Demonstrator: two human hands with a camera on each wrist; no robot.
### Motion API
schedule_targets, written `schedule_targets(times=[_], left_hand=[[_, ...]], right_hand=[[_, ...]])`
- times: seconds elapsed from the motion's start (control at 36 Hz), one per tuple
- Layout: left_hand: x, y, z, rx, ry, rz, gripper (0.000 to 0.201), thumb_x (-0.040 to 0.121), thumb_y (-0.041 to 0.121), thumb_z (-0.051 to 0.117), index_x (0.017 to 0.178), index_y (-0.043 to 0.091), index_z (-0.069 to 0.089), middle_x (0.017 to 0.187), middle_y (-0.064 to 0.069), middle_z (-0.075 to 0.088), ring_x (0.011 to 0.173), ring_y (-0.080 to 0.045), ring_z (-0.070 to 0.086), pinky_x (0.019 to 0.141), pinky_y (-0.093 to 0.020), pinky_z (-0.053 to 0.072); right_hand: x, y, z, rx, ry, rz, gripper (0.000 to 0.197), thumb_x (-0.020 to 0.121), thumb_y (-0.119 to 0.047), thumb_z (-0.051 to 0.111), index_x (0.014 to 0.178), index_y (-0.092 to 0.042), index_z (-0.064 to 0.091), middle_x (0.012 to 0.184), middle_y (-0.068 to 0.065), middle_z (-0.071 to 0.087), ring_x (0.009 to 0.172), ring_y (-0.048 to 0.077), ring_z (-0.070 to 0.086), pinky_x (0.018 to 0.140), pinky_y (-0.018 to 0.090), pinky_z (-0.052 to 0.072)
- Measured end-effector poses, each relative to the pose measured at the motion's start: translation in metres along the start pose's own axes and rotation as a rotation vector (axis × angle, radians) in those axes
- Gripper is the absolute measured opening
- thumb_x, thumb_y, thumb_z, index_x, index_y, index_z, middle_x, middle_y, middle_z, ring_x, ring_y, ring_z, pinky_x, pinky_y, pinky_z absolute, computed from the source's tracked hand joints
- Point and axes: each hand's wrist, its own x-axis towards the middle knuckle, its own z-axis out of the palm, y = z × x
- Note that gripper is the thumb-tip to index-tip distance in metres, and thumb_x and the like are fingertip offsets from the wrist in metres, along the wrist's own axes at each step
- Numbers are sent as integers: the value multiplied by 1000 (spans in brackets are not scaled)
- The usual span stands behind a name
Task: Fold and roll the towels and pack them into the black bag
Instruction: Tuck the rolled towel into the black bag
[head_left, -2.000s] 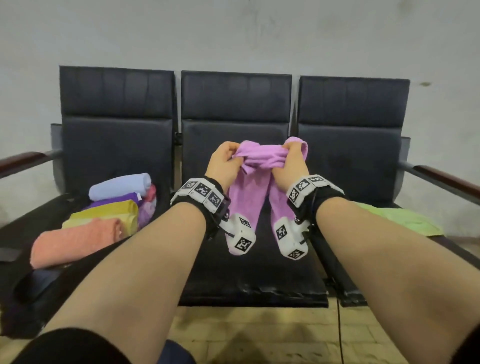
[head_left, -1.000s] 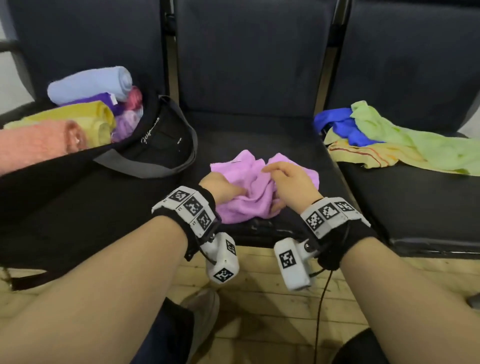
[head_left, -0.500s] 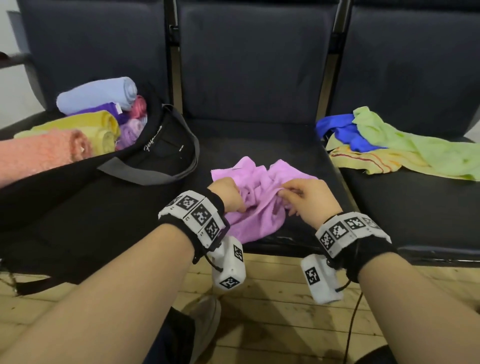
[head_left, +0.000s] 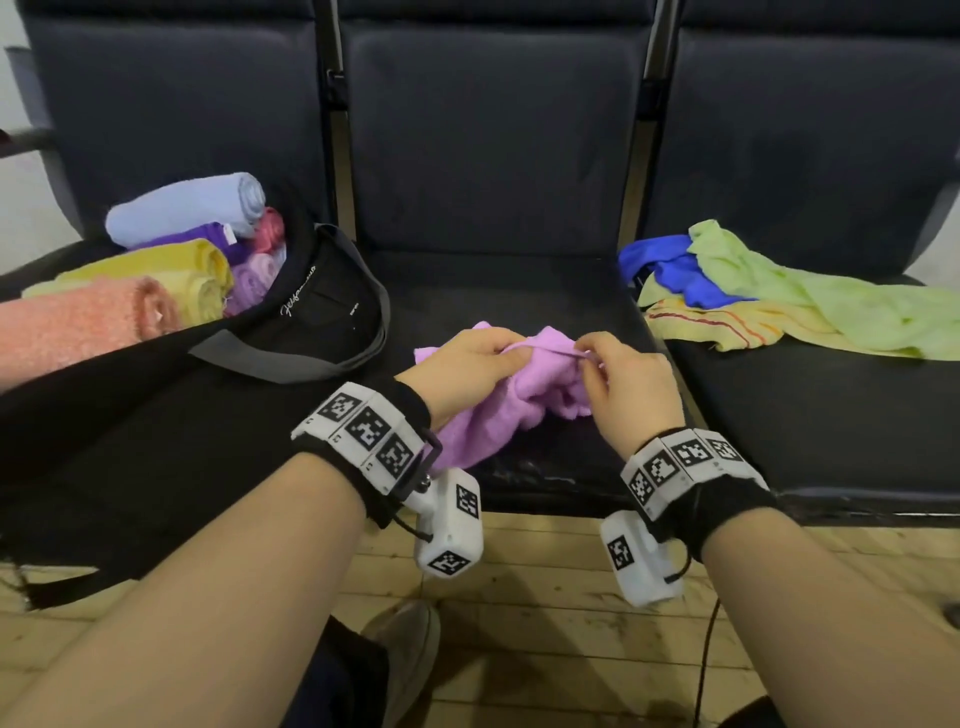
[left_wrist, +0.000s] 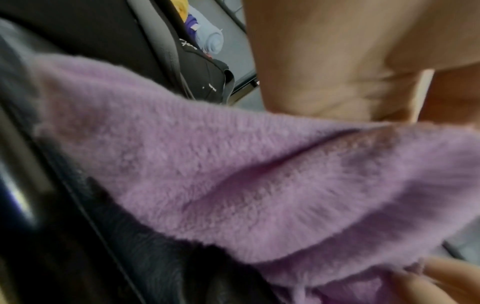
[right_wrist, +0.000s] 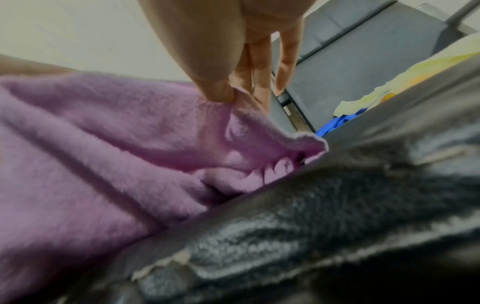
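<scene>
Pink towel (head_left: 498, 410): bunched on the middle seat (head_left: 498, 291), its top hem pulled taut between both hands.
Left hand (head_left: 457, 369): grip closed on the hem, thumb on top.
Right hand (head_left: 626, 387): hem pinched by thumb and forefinger; other fingers left straight.
Step in hand: spreading, judged; hem to be kept tight and corners found before folding.
Black bag (head_left: 322, 317): left of the towel, rolled towels (head_left: 171, 260) already packed.
Loose towels (head_left: 779, 296): right of it, still unfolded.

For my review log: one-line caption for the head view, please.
Left hand and right hand pinch a crumpled pink towel on the middle seat, beside the black bag of rolled towels.
</scene>
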Motion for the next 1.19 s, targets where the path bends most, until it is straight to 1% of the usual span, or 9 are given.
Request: schedule_targets(times=[0.17, 0.5, 0.61, 0.69, 0.78, 0.89, 1.0, 1.11, 1.19], left_hand=[[0, 2, -6, -419, 18, -194, 16, 60, 22, 64, 67, 9, 57, 76, -7, 52, 81, -19, 47, 83, -33, 38], [-13, 10, -7, -734, -45, -259, 4, 60, 3, 39, 61, 7, 41, 52, -4, 44, 51, -17, 44, 50, -16, 42], [-7, 3, -2, -251, -176, -365, 31, 74, 35, 55, 55, 11, 54, 54, -2, 44, 48, -14, 35, 48, -24, 26], [-2, -6, 10, -62, -67, -187, 10, 77, 36, 69, 79, 27, 64, 83, 5, 58, 73, -8, 54, 67, -25, 41], [1, -9, 13, 164, -109, 16, 56, 69, 42, 75, 119, 23, 58, 114, 7, 59, 108, -6, 56, 95, -24, 43], [1, -10, 18, 358, -78, 127, 12, 87, 13, 62, 98, 16, 65, 86, 2, 62, 84, -16, 60, 79, -28, 48], [3, -15, 17, 453, 92, 138, 24, 94, 6, 44, 98, 1, 68, 85, -9, 62, 81, -20, 54, 73, -29, 40], [7, -9, 8, 333, 212, 55, 30, 96, 2, 38, 100, -9, 66, 106, -23, 64, 95, -32, 58, 80, -29, 44], [12, -9, 0, 209, 310, -24, 27, 93, 1, 41, 89, 2, 67, 91, -14, 65, 97, -27, 57, 81, -34, 45]], right_hand=[[1, 13, -3, -4, 7, 186, 26, 88, -17, 54, 110, -13, 66, 94, 14, 71, 92, 38, 62, 85, 43, 45], [8, 21, 5, 212, -27, 385, 17, 95, -29, 51, 97, -17, 64, 103, 5, 62, 106, 28, 55, 99, 45, 38], [7, 16, 2, 209, -40, 334, 23, 98, -34, 46, 94, -17, 60, 103, 5, 60, 106, 27, 52, 99, 43, 34], [3, 7, 2, 390, -93, 209, 14, 96, -27, 51, 88, -19, 60, 79, 6, 65, 81, 26, 61, 90, 42, 45], [1, -5, 1, 503, -147, 115, 8, 92, -18, 61, 88, -18, 67, 72, 6, 63, 66, 14, 61, 63, 24, 48], [0, -13, 4, 514, -159, 26, 9, 88, -21, 67, 92, -16, 73, 72, 0, 64, 64, 9, 58, 62, 23, 46], [-1, -8, 6, 396, -194, 3, 12, 85, -26, 70, 85, -14, 67, 58, -5, 51, 52, 5, 44, 53, 14, 34], [-1, 5, 8, 185, -257, -36, 17, 90, -21, 63, 90, -6, 71, 85, 8, 60, 80, 20, 54, 75, 30, 41], [-2, 14, 6, 131, -221, 10, 18, 93, -22, 56, 93, -10, 70, 89, 6, 59, 86, 24, 56, 84, 44, 46]])
